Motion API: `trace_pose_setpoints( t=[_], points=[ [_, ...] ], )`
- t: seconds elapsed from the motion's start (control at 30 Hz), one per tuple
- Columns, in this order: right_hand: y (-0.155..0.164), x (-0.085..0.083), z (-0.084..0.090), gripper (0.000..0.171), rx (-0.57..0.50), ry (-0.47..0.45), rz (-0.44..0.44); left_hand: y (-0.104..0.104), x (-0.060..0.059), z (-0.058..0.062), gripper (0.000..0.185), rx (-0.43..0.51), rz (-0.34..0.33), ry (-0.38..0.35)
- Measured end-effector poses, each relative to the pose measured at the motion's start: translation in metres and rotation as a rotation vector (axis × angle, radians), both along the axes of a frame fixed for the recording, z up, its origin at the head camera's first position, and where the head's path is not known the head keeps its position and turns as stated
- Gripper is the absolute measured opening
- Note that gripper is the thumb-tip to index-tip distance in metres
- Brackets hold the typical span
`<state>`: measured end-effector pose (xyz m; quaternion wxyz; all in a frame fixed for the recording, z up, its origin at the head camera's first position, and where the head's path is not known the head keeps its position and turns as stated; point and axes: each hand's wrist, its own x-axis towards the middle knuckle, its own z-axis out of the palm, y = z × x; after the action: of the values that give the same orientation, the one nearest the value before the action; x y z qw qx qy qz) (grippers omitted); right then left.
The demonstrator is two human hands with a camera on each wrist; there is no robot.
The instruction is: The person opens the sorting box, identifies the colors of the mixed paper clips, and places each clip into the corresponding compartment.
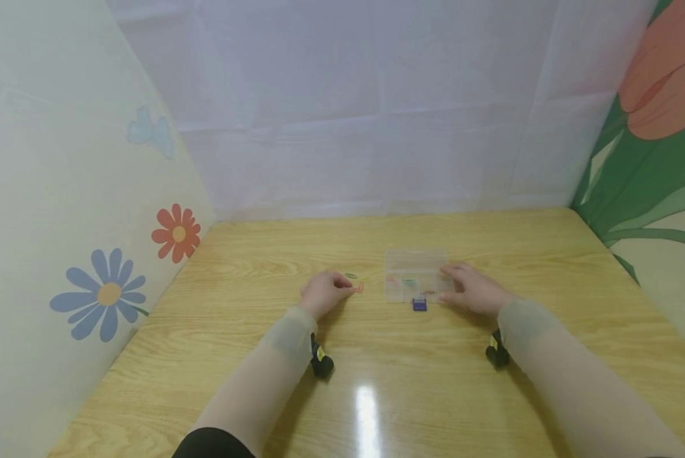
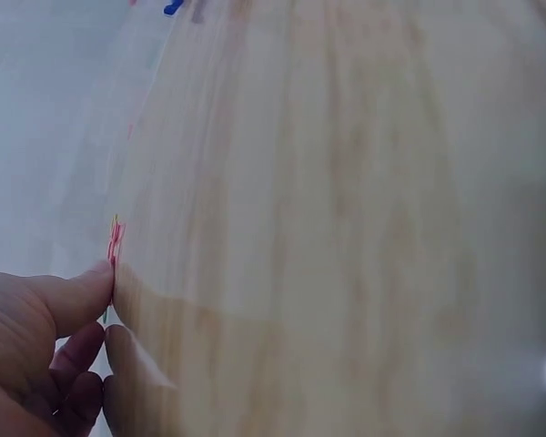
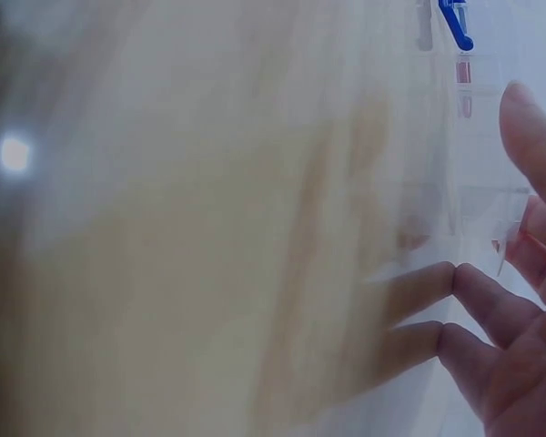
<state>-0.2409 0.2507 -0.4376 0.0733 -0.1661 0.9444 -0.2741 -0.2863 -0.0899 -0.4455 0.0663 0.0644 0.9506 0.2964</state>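
Observation:
My left hand [image 1: 326, 294] pinches a red paper clip [image 2: 116, 241] between thumb and fingertips, low over the table. Just beyond its fingertips a green paper clip [image 1: 350, 276] lies on the wood, with a small yellow clip [image 1: 363, 280] close by. To the right stands a clear plastic box [image 1: 395, 298], its lid raised at the back and small coloured pieces in its compartments. My right hand [image 1: 475, 290] holds the box's right end, thumb at the front corner and fingers farther back. A dark blue binder clip [image 1: 419, 305] sits at the box's front edge.
The wooden table [image 1: 250, 369] runs back to a white cloth [image 1: 342, 127]. A flower-printed panel [image 1: 165, 280] borders it on the left, and another panel [image 1: 657, 210] with a large red flower borders it on the right.

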Motion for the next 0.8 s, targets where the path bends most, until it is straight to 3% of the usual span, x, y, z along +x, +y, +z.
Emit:
trace_pose_setpoints(
  t=[0.8],
  points=[
    [0.0004,-0.0017,0.0008,0.073,-0.006,-0.02,0.002,0.0003,0.0027,0.0043,0.009,0.015,-0.012,-0.023]
  ],
)
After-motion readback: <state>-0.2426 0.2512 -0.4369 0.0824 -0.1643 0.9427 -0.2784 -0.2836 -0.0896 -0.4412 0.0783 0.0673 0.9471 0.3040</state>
